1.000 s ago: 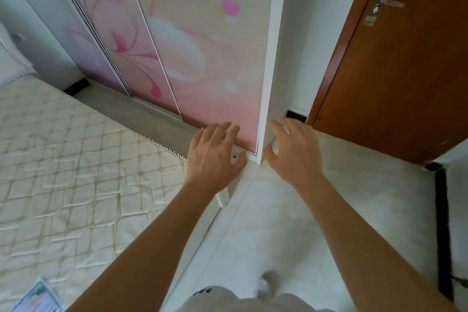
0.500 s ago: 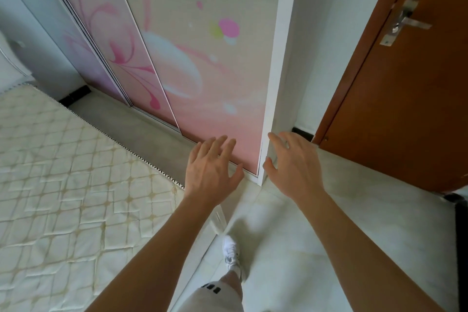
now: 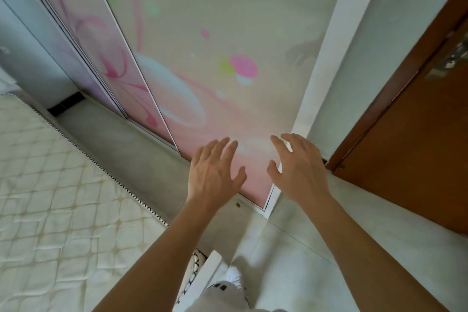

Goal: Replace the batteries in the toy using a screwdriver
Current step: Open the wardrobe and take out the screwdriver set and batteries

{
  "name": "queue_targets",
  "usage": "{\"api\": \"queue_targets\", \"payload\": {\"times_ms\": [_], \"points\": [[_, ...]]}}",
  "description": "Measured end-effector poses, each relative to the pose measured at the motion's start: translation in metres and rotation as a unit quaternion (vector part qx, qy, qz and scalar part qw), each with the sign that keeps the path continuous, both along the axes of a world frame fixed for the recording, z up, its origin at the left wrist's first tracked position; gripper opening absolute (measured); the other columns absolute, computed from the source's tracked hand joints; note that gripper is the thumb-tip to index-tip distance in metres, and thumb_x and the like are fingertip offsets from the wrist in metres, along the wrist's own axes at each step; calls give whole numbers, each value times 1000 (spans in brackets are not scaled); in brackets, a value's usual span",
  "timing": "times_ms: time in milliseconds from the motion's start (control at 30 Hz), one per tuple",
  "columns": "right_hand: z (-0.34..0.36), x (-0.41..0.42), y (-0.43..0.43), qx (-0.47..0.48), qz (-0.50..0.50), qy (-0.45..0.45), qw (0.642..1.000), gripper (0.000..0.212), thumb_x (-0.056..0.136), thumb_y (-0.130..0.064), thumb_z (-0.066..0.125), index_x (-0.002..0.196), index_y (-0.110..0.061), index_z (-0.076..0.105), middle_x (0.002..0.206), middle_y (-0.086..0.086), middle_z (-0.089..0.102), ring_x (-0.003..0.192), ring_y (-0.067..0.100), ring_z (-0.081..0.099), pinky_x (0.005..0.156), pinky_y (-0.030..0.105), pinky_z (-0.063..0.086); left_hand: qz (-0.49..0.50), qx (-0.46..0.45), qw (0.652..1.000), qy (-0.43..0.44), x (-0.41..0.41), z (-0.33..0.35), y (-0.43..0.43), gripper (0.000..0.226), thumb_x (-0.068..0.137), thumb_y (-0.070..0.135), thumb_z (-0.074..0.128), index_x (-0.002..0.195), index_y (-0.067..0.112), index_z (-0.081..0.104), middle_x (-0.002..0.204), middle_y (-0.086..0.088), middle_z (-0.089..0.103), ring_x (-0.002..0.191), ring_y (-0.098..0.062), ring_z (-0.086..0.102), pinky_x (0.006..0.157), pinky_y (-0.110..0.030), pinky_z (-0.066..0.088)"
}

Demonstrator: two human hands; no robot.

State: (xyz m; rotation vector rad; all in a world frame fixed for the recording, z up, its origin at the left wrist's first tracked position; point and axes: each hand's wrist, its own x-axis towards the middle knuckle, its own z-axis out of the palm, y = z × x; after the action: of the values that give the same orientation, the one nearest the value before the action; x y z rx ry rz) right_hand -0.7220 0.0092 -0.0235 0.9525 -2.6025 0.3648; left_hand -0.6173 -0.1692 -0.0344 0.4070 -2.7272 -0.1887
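No toy, screwdriver or batteries appear in the head view. My left hand is stretched out in front of me, palm down, fingers spread, holding nothing. My right hand is beside it on the right, also empty with fingers apart. Both hover in front of the lower part of a pink flowered sliding wardrobe door.
A quilted cream mattress fills the left side, with its white bed corner near my leg. A brown wooden door stands on the right. Pale tiled floor lies underfoot, and my white shoe shows below.
I have stepped closer to the wardrobe and the view has tilted upward. Both hands stayed open and rose slightly against the pink door.
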Motion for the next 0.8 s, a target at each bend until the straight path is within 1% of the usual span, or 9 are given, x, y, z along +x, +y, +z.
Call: {"api": "queue_targets", "payload": {"times_ms": [167,333,533,667,800], "points": [[-2,-44,-22,-1,8,7,1000,48,85,-30,55,129,-12,63,123,12,65,116,30,60,96,43,51,-19,-2,1000,3,-52,-2,-22,57,89,47,51,136,16,57,141,-7,58,126,-32,56,104,-52,44],[0,-69,-27,6,17,20,1000,48,86,-29,55,130,-13,62,125,11,64,118,29,58,99,41,48,-24,13,999,17,-74,-5,-20,56,88,44,54,136,15,57,141,-6,58,126,-30,55,105,-50,43],[16,-91,-33,2,55,32,998,49,85,-28,54,131,-13,60,127,10,62,121,29,56,100,42,48,18,29,999,29,-91,7,-19,57,89,44,53,137,15,57,142,-7,57,128,-30,54,106,-49,44],[49,-102,-43,-33,74,68,994,48,87,-25,55,132,-12,60,133,12,60,126,32,53,105,47,44,12,53,994,92,-106,28,-22,54,87,40,56,134,12,59,138,-6,60,123,-29,59,101,-47,47],[103,-106,-56,-68,100,145,982,48,87,-20,55,134,-12,60,138,14,57,132,34,50,109,51,40,-3,28,985,170,-122,64,-42,53,87,34,60,134,9,60,138,-8,59,123,-29,58,100,-48,47]]}}
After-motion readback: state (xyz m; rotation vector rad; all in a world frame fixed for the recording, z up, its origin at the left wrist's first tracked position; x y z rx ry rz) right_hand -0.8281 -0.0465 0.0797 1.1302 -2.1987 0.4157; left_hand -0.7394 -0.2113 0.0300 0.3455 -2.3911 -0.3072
